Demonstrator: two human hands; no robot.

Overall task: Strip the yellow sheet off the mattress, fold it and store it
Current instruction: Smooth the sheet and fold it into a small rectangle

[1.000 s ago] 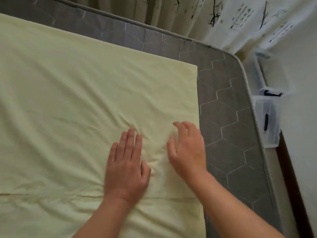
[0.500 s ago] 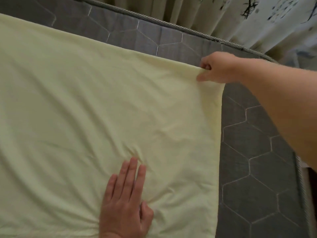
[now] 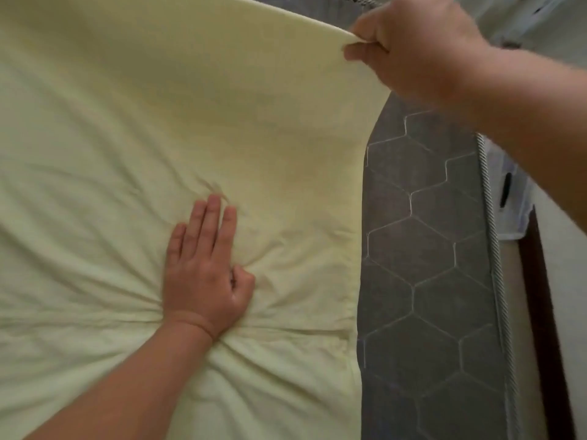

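Grey hexagon-quilted mattress, corded rim; clear plastic bin just beside it. Yellow sheet covers mattress. Right hand pinches sheet's far corner, lifted. Left hand fingers straight, pressing sheet flat on mattress.

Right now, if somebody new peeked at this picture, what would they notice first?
Probably the big pale yellow sheet spread over most of the view, with wrinkles fanning out around the left hand pressed flat on it near the middle. Next, the right hand at the top right, pinching the sheet's far corner and lifting it. Along the right side shows the bare grey mattress with its stitched hexagon pattern.
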